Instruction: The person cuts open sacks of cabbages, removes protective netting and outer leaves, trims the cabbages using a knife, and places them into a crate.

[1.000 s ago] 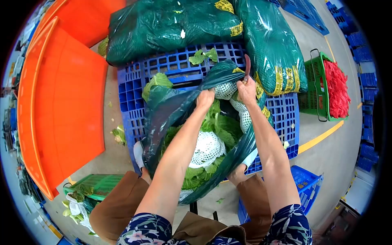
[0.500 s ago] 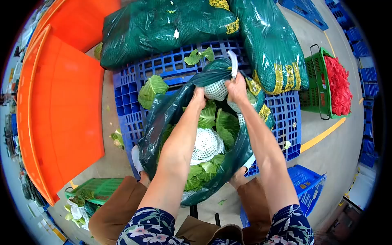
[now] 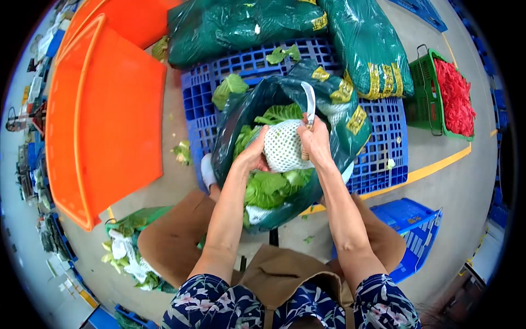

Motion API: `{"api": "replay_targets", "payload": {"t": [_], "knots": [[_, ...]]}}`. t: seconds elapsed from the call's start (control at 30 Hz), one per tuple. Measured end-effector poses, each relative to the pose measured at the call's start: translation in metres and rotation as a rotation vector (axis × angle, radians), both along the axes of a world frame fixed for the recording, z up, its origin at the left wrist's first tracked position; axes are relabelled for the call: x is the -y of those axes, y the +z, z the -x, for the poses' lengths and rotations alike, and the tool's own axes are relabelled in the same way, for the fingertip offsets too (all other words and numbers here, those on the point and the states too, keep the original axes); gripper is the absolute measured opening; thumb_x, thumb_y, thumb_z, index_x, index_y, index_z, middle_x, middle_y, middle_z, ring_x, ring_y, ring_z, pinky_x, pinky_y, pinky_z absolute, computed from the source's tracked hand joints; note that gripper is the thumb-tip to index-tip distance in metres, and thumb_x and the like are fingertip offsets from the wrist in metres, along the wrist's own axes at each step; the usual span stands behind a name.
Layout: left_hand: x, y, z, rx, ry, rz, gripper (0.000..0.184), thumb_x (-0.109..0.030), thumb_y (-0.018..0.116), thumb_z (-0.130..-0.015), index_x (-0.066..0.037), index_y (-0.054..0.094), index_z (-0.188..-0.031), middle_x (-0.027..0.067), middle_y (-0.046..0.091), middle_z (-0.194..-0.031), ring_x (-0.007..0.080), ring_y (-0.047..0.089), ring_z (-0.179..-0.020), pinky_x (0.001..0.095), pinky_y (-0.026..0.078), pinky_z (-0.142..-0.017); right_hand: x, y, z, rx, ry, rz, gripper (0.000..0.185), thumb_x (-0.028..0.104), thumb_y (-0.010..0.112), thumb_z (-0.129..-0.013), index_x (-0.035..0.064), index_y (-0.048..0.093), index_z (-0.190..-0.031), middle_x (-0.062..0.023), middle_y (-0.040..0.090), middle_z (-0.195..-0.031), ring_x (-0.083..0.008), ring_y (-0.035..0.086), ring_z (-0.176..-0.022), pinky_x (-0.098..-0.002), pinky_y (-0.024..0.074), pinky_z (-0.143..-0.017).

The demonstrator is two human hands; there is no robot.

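Note:
A cabbage in a white foam net (image 3: pixel 284 147) is between my hands, over the mouth of an open dark green plastic bag (image 3: pixel 224 143). My left hand (image 3: pixel 254 153) cups its left side. In my right hand (image 3: pixel 316 141) is a curved knife (image 3: pixel 310 100) with a wooden handle, its blade pointing up; this hand also rests against the net's right side. Loose green leaves (image 3: pixel 266 189) and more netted produce lie inside the bag. The bag stands on a blue plastic pallet (image 3: pixel 378 143).
Full green bags (image 3: pixel 367 49) lie along the pallet's far side. Orange bins (image 3: pixel 109 120) stand at left. A green crate (image 3: pixel 421 98) of red strips (image 3: pixel 453 98) is at right, a blue crate (image 3: pixel 419 236) at lower right. Netted scraps (image 3: pixel 129 255) lie at lower left.
My hands have left the bag's far edge and come nearer to me, onto the netted cabbage, which now sits raised in the bag. The knife stays in my right hand. The view has shifted.

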State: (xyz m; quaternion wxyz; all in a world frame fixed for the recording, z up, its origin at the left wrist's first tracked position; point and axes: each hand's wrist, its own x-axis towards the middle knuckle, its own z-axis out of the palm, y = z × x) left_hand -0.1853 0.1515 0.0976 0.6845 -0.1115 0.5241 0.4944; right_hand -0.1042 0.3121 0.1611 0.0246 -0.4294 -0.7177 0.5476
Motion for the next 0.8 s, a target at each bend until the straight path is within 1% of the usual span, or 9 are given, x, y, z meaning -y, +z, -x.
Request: {"api": "replay_targets", "payload": {"t": [0.13,0.2,0.3,0.33,0.4,0.53,0.57,0.73,0.8], "knots": [[0.086,-0.108,-0.057,-0.003,0.239,0.203,0.085,-0.078,0.023,-0.083,-0.01,0.051,-0.125,0.0162,0.065,-0.092,0.0264,0.066,-0.076,0.0436,0.054,-0.058,0.064,-0.067,-0.053,-0.145,-0.056,0.43,0.024,0.002,0.058,-0.074,-0.0021,0.057,-0.098,-0.0052,0.057,-0.085,-0.0152,0.052,-0.074,-0.0293,0.0426,-0.069],[0.092,-0.059,-0.076,-0.069,0.233,0.155,0.089,-0.071,0.039,-0.084,-0.008,0.023,-0.145,0.0182,0.044,-0.137,0.0387,0.045,-0.122,0.0675,0.03,-0.096,0.091,-0.088,-0.074,-0.111,-0.038,0.533,0.023,-0.001,0.059,-0.075,0.0,0.058,-0.098,-0.0025,0.055,-0.082,-0.013,0.051,-0.073,-0.0277,0.0419,-0.068],[0.103,-0.043,-0.112,-0.501,0.36,0.209,0.12,-0.056,0.077,-0.066,-0.007,0.003,-0.147,0.0198,0.026,-0.147,0.0365,0.037,-0.129,0.0616,0.032,-0.098,0.094,-0.092,-0.092,-0.29,-0.29,0.797,0.026,-0.001,0.06,-0.074,-0.0008,0.06,-0.1,-0.0046,0.059,-0.086,-0.0146,0.056,-0.076,-0.0303,0.0452,-0.07],[0.098,-0.031,-0.122,-0.808,0.407,0.083,0.104,-0.045,0.079,-0.067,0.002,0.023,-0.14,0.0217,0.043,-0.131,0.0321,0.046,-0.12,0.043,0.04,-0.097,0.091,-0.102,-0.098,-0.3,-0.415,0.761,0.03,-0.003,0.059,-0.075,-0.0002,0.059,-0.105,-0.0064,0.06,-0.089,-0.0163,0.057,-0.076,-0.0308,0.046,-0.071],[0.093,-0.023,-0.131,-1.278,0.026,0.237,0.106,-0.045,0.08,-0.065,-0.001,0.022,-0.141,0.024,0.036,-0.133,0.0391,0.036,-0.124,0.048,0.037,-0.098,0.085,-0.118,-0.111,-0.187,-0.441,0.445,0.033,-0.002,0.058,-0.078,0.0019,0.055,-0.11,-0.0049,0.057,-0.085,-0.0139,0.053,-0.062,-0.031,0.0457,-0.058],[0.058,-0.012,-0.152,-1.427,-0.283,0.334,0.08,-0.038,0.077,-0.068,-0.014,0.042,-0.135,0.0245,0.03,-0.132,0.0456,0.027,-0.124,0.0581,0.036,-0.093,0.101,-0.115,-0.128,-0.072,-0.385,0.623,0.042,-0.001,0.058,-0.078,0.0042,0.055,-0.119,-0.0108,0.059,-0.095,-0.0147,0.05,-0.056,-0.0288,0.0416,-0.052],[0.057,-0.027,-0.151,-1.476,-0.257,0.223,0.05,-0.028,0.069,-0.076,-0.014,0.055,-0.122,0.0211,0.037,-0.13,0.0436,0.031,-0.124,0.0618,0.037,-0.088,0.103,-0.112,-0.136,-0.092,-0.387,0.634,0.043,0.001,0.061,-0.078,0.0039,0.055,-0.121,-0.0121,0.059,-0.099,-0.0143,0.051,-0.062,-0.026,0.0415,-0.056],[0.054,-0.047,-0.134,-1.581,0.003,0.496,0.014,-0.009,0.051,-0.085,-0.005,0.062,-0.092,0.0216,0.063,-0.08,0.0397,0.061,-0.077,0.0467,0.048,-0.071,0.133,-0.156,-0.159,-0.188,-0.206,0.178,0.041,0.01,0.066,-0.08,0.0068,0.056,-0.12,-0.011,0.057,-0.113,-0.0204,0.056,-0.102,-0.0325,0.0435,-0.088],[0.06,-0.054,-0.124,-1.684,-0.037,0.437,0.016,-0.008,0.051,-0.084,-0.005,0.063,-0.093,0.022,0.063,-0.081,0.04,0.061,-0.077,0.0477,0.047,-0.072,0.145,-0.173,-0.16,-0.215,-0.239,0.008,0.035,0.011,0.067,-0.081,0.005,0.059,-0.114,-0.0136,0.058,-0.108,-0.0241,0.058,-0.096,-0.0356,0.0453,-0.085]]}}
